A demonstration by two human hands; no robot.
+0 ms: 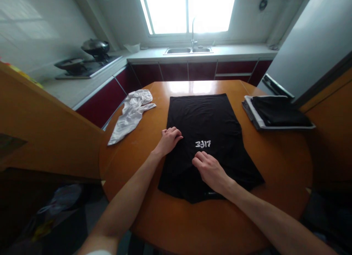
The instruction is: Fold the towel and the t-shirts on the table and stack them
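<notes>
A black shirt [203, 115] with white lettering lies spread on the wooden table [176, 225]. My left hand [169, 139] is at the shirt's left edge, its fingers curled down on the fabric. Over the lower middle of the shirt, just below the lettering, is my right hand [210, 169] with its fingers bent together; the fingertips point at the cloth and are partly hidden. The shirt's lower end flares out on both sides towards the near side of the table.
A crumpled white cloth [130, 114] lies at the table's left. Folded dark and white garments [277, 112] are stacked at the right. Beyond the table are a counter with a sink [178, 50], a stove with pans [95, 48] and a fridge [310, 42].
</notes>
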